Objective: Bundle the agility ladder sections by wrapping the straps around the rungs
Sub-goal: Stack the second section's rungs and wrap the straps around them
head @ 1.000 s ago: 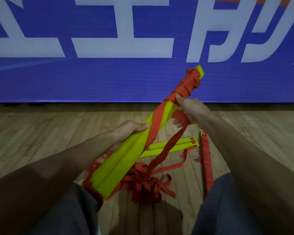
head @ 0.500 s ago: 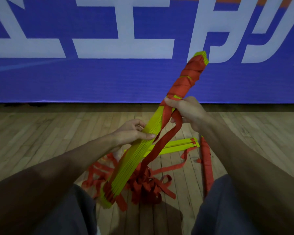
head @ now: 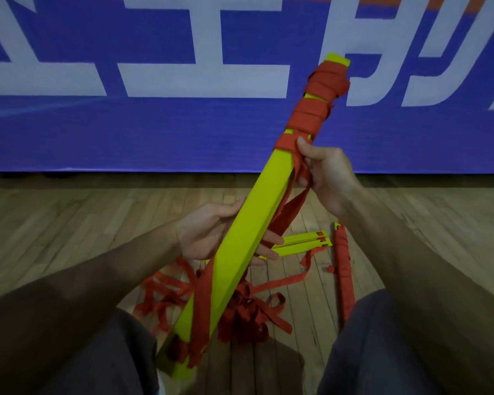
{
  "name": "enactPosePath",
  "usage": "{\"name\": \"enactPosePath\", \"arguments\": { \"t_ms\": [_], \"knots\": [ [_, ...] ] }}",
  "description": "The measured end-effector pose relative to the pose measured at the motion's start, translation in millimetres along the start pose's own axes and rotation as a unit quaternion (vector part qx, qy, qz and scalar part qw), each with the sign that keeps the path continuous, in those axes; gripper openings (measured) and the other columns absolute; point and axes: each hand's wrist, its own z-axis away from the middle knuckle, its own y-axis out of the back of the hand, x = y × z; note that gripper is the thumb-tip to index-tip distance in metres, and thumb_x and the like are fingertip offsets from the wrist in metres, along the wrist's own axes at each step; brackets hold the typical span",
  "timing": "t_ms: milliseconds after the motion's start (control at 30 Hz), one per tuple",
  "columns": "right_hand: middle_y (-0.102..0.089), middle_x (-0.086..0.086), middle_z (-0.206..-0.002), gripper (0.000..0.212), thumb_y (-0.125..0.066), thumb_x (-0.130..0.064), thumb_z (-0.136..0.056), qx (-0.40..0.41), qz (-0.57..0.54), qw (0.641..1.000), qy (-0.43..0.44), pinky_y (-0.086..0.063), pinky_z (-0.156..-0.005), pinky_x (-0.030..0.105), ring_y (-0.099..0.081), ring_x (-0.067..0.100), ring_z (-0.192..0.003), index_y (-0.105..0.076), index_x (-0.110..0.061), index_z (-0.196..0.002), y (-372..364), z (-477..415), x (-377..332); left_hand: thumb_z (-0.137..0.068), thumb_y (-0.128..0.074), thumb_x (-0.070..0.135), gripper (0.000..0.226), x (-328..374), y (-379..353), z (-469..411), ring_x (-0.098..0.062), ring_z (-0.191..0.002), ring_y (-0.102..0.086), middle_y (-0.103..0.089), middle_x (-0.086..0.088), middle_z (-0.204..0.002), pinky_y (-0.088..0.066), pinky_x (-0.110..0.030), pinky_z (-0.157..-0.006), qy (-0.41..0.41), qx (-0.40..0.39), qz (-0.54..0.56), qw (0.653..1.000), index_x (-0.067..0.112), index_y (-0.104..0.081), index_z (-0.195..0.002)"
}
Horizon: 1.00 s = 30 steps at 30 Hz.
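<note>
Lying on the wooden floor [head: 69, 223] beyond the person's knees are 3 items. A loose heap of red straps [head: 248, 312] sits at 6 o'clock of frame centre. At 4 o'clock, 2 flat yellow rungs [head: 303, 244] lie side by side, and a finished bundle [head: 343, 269] bound in red lies at 3 o'clock of them. A blue banner [head: 154, 132] with large white characters closes the far side. The held stack crosses in front of the heap and covers the near end of the 2 rungs.

The rung stack [head: 248, 232] is held off the floor in mid-frame. Its long axis runs from 7 o'clock, low between the knees, to 1 o'clock, with the upper end raised against the banner. The upper third carries red wrapping [head: 317, 104]; the rest is bare yellow apart from 1 strap trailing along it.

The left hand [head: 206, 238] grips the stack at mid-length, fingers curled beneath it. The right hand [head: 328, 175] pinches the running strap [head: 288, 216] against the stack just below the wrapping.

The rung count in the stack cannot be read. The lower end sits partly in shadow between the trouser legs [head: 382, 352]. The banner characters are cut off at the top edge.
</note>
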Motion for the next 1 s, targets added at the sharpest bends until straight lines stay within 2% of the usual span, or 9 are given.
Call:
{"name": "enactPosePath", "arguments": {
  "t_ms": [67,200,333,433,567,667,767,900,1000],
  "knots": [
    [-0.053,0.008,-0.070,0.025,-0.054,-0.031,-0.095,-0.018,-0.009,1.000,0.006,-0.039,-0.049,0.023,-0.042,0.014,-0.045,-0.060,-0.007,-0.092,2.2,-0.1,-0.2,-0.087,-0.061,0.052,0.078,0.1,2.3,0.6,-0.042,-0.121,-0.049,-0.044,-0.031,-0.141,-0.035,-0.058,-0.109,-0.023,-0.001,-0.016,1.000,-0.002,-0.043,-0.140],
    [-0.058,0.009,-0.080,0.035,-0.046,-0.032,-0.098,-0.063,-0.034,0.997,0.004,-0.040,-0.052,0.023,-0.045,0.014,-0.051,-0.059,-0.002,-0.109,2.8,0.1,0.8,-0.073,-0.069,0.068,0.093,-0.9,-1.1,4.4,-0.047,-0.128,-0.044,-0.046,-0.029,-0.141,-0.029,-0.063,-0.111,-0.029,0.016,-0.045,0.998,0.003,-0.048,-0.137],
    [-0.060,0.011,-0.076,0.035,-0.044,-0.034,-0.099,-0.064,-0.011,0.998,0.019,-0.042,-0.056,0.025,-0.051,0.016,-0.054,-0.064,-0.004,-0.098,3.8,-4.0,4.7,-0.045,-0.086,0.067,0.116,4.8,-12.3,12.6,-0.034,-0.099,-0.064,-0.062,-0.025,-0.116,-0.051,-0.052,-0.093,-0.058,0.008,-0.050,0.997,-0.006,-0.051,-0.127],
    [-0.063,0.012,-0.078,0.040,-0.044,-0.039,-0.100,-0.057,0.058,0.997,0.017,-0.045,-0.056,0.024,-0.054,0.018,-0.056,-0.066,-0.006,-0.092,6.6,-6.0,7.4,-0.040,-0.093,0.054,0.094,9.3,-15.4,17.0,-0.028,-0.079,-0.072,-0.070,-0.020,-0.096,-0.058,-0.039,-0.069,-0.053,-0.013,-0.026,0.998,-0.003,-0.063,-0.109],
    [-0.057,-0.003,-0.044,0.045,-0.051,-0.037,-0.100,0.027,0.177,0.984,-0.009,-0.043,-0.049,0.027,-0.052,0.012,-0.035,-0.054,-0.010,-0.064,5.1,-4.9,6.9,-0.067,-0.078,0.036,0.031,10.8,-12.4,15.7,-0.029,-0.078,-0.073,-0.073,-0.017,-0.089,-0.059,-0.041,-0.076,-0.038,0.021,-0.066,0.997,0.013,-0.078,-0.087],
    [-0.070,0.009,-0.057,0.048,-0.048,-0.034,-0.101,0.061,0.289,0.955,-0.024,-0.045,-0.044,0.022,-0.054,0.017,-0.033,-0.062,-0.005,-0.066,4.5,-6.2,12.0,-0.058,-0.080,0.036,0.039,11.9,-17.5,16.4,-0.036,-0.086,-0.072,-0.073,-0.015,-0.087,-0.054,-0.047,-0.087,-0.023,0.101,-0.104,0.989,0.017,-0.077,-0.092],
    [-0.072,0.015,-0.066,0.036,-0.045,-0.019,-0.097,0.052,0.284,0.956,-0.050,-0.043,-0.044,0.023,-0.055,0.020,-0.035,-0.065,0.000,-0.074,3.8,-4.8,11.3,-0.056,-0.084,0.037,0.047,14.2,-19.9,17.4,-0.039,-0.094,-0.070,-0.073,-0.019,-0.095,-0.056,-0.047,-0.086,-0.023,0.147,-0.130,0.980,0.016,-0.076,-0.097],
    [-0.074,0.019,-0.084,0.041,-0.038,-0.022,-0.094,-0.014,0.227,0.972,-0.061,-0.034,-0.039,0.021,-0.051,0.019,-0.043,-0.070,0.003,-0.090,-0.1,1.9,3.4,-0.066,-0.085,0.037,0.041,18.0,-18.3,15.0,-0.022,-0.079,-0.073,-0.075,-0.006,-0.084,-0.059,-0.035,-0.074,-0.023,0.192,-0.187,0.963,0.018,-0.074,-0.100],
    [-0.075,0.017,-0.089,0.048,-0.040,-0.038,-0.100,-0.025,0.192,0.978,-0.081,-0.044,-0.048,0.025,-0.052,0.018,-0.050,-0.071,-0.002,-0.096,-5.5,5.7,1.8,-0.070,-0.084,0.038,0.029,16.5,-20.3,11.7,-0.012,-0.070,-0.067,-0.072,0.000,-0.079,-0.053,-0.028,-0.066,-0.028,0.235,-0.207,0.949,0.021,-0.075,-0.092]
  ]
}}
